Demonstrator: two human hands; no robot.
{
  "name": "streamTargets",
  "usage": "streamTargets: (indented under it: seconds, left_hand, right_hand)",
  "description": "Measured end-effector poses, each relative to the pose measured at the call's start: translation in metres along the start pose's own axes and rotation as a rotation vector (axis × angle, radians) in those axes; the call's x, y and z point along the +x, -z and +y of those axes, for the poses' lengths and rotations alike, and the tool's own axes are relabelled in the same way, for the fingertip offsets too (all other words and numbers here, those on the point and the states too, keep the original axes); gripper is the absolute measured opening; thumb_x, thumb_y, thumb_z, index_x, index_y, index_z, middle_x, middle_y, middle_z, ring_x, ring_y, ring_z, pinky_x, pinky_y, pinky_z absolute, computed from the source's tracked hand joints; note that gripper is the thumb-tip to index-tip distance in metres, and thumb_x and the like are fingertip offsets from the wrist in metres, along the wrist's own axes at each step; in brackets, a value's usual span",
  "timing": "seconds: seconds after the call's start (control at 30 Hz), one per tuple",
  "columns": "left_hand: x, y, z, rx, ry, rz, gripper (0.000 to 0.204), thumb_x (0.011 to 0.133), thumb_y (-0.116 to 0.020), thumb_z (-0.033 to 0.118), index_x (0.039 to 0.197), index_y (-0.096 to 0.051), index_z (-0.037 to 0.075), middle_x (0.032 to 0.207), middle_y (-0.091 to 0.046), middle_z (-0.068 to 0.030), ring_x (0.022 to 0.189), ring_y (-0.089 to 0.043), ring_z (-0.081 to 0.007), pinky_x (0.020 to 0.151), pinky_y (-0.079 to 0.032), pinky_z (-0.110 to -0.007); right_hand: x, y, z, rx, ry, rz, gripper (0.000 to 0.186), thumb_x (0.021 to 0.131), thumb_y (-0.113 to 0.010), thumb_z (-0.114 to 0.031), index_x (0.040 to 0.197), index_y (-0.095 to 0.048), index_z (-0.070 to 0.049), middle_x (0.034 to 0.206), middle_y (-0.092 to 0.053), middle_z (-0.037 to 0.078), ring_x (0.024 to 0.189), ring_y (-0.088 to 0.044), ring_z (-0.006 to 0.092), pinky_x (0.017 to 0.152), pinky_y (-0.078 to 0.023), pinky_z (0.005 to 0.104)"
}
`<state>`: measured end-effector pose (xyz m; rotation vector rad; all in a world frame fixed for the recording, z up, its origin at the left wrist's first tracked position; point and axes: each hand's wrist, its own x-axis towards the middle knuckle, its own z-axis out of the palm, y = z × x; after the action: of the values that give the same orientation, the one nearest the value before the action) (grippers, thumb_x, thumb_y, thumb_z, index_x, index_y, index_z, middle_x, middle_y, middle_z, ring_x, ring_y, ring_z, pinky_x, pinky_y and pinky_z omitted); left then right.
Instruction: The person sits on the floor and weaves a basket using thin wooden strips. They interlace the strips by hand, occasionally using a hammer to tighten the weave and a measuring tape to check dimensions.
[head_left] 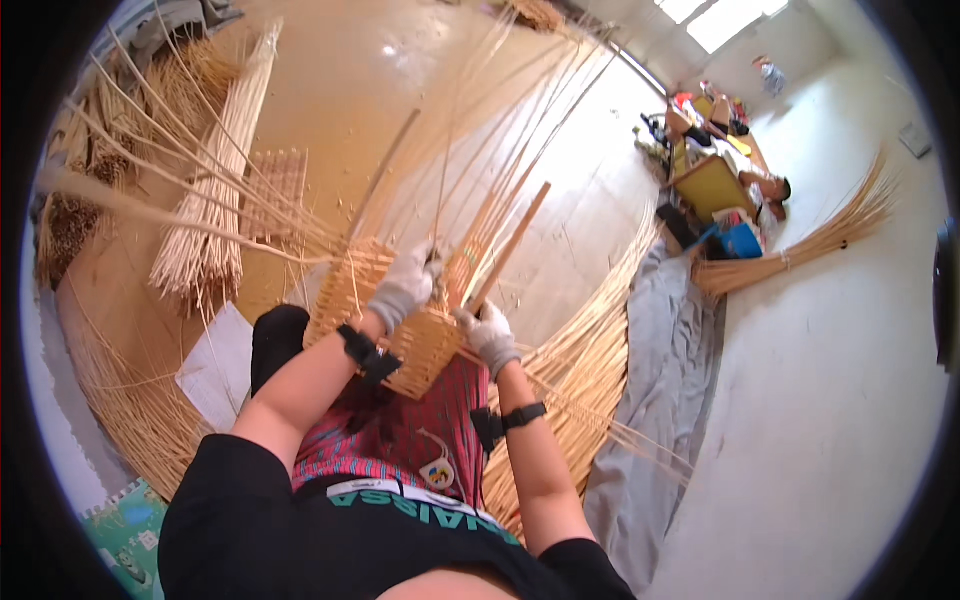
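Note:
A partly woven tan wicker basket (pixel 355 298) rests over my lap on a striped red cloth (pixel 325 435), with long loose canes rising and fanning from its top. My left hand (pixel 400 285), in a white glove, is closed at the basket's upper edge on something small and dark that I cannot make out. My right hand (pixel 488 338), also gloved, is closed around the lower end of an upright wooden stick (pixel 518 230) at the basket's right side. A second, thinner stick (pixel 390 163) stands at the back of the basket.
Bundles of pale canes (pixel 225 185) and a small woven mat (pixel 275 180) lie at the left. More canes (pixel 560 400) lie beside a grey cloth (pixel 650 390) at the right. A cluttered olive box (pixel 705 190), a blue container (pixel 740 240) and another cane bundle (pixel 800 268) are by the right wall.

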<state>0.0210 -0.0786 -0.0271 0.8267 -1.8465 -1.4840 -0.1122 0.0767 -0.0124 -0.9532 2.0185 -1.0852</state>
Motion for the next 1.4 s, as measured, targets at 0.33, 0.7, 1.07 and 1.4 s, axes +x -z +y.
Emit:
streamTargets:
  seconds: [0.33, 0.7, 1.07, 1.4]
  left_hand:
    - [0.069, -0.076, 0.030, -0.050, 0.114, -0.135, 0.037, 0.104, -0.051, 0.026, 0.135, -0.057, 0.008, 0.104, -0.073, -0.0169, 0.090, -0.071, -0.0284, 0.081, -0.056, -0.041]
    - [-0.087, 0.093, -0.042, 0.021, -0.128, 0.643, 0.040, 0.091, -0.057, -0.011, 0.128, -0.057, 0.003, 0.122, -0.062, -0.0080, 0.111, -0.060, -0.0191, 0.103, -0.046, -0.032]
    - [-0.081, 0.121, -0.072, 0.010, -0.087, 0.339, 0.081, 0.080, -0.086, 0.019, 0.143, -0.039, -0.001, 0.135, -0.057, -0.0167, 0.128, -0.054, -0.0283, 0.110, -0.042, -0.038]
    - [-0.080, 0.095, 0.026, -1.657, -0.297, 0.313, 0.058, 0.097, -0.058, 0.043, 0.143, -0.046, 0.010, 0.135, -0.058, -0.0110, 0.129, -0.052, -0.0205, 0.113, -0.037, -0.040]
  right_hand:
    - [-0.006, -0.029, -0.042, -0.603, -0.186, 0.316, 0.046, 0.092, -0.063, -0.047, 0.104, -0.068, -0.003, 0.103, -0.071, 0.026, 0.098, -0.069, 0.0436, 0.082, -0.055, 0.0507]
    - [-0.010, -0.018, -0.066, -0.708, -0.251, 0.318, 0.065, 0.089, -0.061, -0.061, 0.112, -0.065, 0.000, 0.093, -0.073, 0.025, 0.088, -0.073, 0.0396, 0.077, -0.057, 0.0491]
    - [-0.026, -0.055, -0.043, -0.440, 0.412, 0.745, 0.037, 0.090, -0.070, -0.028, 0.116, -0.066, -0.001, 0.104, -0.067, 0.021, 0.097, -0.065, 0.0347, 0.082, -0.052, 0.0432]
    - [-0.069, -0.220, -0.218, -0.360, 0.768, 0.003, 0.055, 0.087, -0.067, -0.012, 0.140, -0.056, -0.025, 0.120, -0.064, 0.010, 0.111, -0.062, 0.0313, 0.102, -0.049, 0.0386]
